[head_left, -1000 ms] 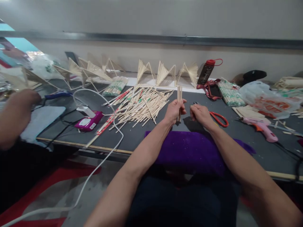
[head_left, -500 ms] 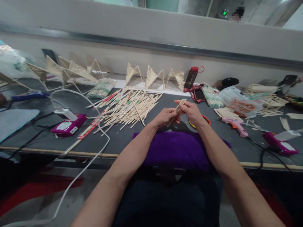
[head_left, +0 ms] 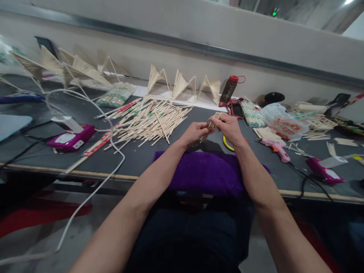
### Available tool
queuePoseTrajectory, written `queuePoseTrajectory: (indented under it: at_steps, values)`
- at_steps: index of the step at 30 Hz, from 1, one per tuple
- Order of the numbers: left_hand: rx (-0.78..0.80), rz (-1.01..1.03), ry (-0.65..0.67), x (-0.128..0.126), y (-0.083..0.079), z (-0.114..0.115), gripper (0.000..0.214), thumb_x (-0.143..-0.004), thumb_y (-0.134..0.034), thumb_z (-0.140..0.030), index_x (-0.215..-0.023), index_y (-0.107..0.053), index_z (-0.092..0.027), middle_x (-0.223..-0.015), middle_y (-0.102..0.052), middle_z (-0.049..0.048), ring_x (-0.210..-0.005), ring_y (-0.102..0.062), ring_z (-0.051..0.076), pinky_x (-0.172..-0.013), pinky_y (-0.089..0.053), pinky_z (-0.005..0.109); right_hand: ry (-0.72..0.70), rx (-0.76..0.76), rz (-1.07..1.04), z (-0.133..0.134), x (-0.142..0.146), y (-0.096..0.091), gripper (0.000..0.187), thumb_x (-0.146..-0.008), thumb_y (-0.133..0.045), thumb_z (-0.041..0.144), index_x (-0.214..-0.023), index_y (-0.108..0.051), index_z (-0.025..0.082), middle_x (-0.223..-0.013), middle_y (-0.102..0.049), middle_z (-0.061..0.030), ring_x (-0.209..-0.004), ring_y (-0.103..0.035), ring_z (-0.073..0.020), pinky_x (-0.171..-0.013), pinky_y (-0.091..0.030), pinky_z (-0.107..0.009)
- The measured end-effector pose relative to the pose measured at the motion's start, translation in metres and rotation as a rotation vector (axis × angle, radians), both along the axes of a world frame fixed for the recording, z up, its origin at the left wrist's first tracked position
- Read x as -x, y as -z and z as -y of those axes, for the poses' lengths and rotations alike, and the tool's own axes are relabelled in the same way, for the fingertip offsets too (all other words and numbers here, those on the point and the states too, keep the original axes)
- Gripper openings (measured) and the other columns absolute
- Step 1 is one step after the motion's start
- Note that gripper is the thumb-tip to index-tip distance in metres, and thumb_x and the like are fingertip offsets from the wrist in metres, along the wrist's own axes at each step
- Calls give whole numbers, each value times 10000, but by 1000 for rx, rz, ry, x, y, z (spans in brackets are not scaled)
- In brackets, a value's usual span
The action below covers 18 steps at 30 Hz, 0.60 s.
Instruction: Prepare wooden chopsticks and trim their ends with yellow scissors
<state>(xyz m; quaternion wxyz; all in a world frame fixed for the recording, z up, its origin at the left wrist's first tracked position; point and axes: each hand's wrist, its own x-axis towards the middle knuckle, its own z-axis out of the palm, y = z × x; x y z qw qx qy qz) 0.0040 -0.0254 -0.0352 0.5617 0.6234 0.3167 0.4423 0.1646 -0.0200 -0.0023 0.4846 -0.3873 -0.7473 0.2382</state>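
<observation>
Dark grey worktop (head_left: 136,157) runs along a pale wall, with a purple cloth (head_left: 204,172) draped over its near edge in front of the person. Just beyond the cloth, both hands meet on a small bundle of sticks (head_left: 215,116). The left hand (head_left: 196,133) is closed around its lower end and the right hand (head_left: 229,127) pinches its upper part, so the bundle is off the surface and leans to the right.

A second ago the same bundle stood upright in the left hand alone, with the right hand apart beside it. Now the two hands share the grip and the bundle is tilted, so the sticks are being worked between the fingers rather than merely held. The view has also swung, and the other person's arm that showed far left of the cloth is gone from sight.

Left of the cloth and further back lies a loose pile of sticks (head_left: 150,125). Behind it, against the wall, stand fan-shaped frames (head_left: 182,83).

Fingers hide the bundle's middle, so the number of sticks cannot be told. A yellow loop (head_left: 226,144) peeks out under the right wrist, right of the cloth's far edge, and what it belongs to is hidden. A pink glue gun (head_left: 274,147) lies further right.
</observation>
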Motion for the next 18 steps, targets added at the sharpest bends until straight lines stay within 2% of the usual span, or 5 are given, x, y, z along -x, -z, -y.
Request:
queuePoseTrajectory:
  at_steps: [4, 10, 18]
  values:
    - [-55, -125, -49, 3, 2, -3, 229, -685, -614, -239, -845, -714, -110, -763, -681, 47, -736, -599, 148, -715, -447, 275, -10, 1, 55, 2, 3, -3, 221, -782, -598, 363, -734, -696, 171, -765, -623, -28, -653, -530, -126, -586, -410, -256]
    - [-17, -80, -7, 6, 0, -3, 217, -670, -633, -273, -778, -710, -102, -744, -677, 58, -692, -586, 134, -678, -441, 263, -70, 37, 73, 2, 4, -4, 228, -799, -583, 364, -706, -677, 178, -886, -650, -48, -706, -567, -137, -624, -449, -270]
    - [37, -98, -36, 11, 1, -7, 271, -654, -668, -326, -819, -717, -117, -745, -676, 48, -687, -589, 135, -679, -443, 256, -112, 70, 70, -7, 9, -3, 266, -813, -572, 396, -820, -690, 158, -750, -566, -20, -561, -512, -88, -524, -401, -246]
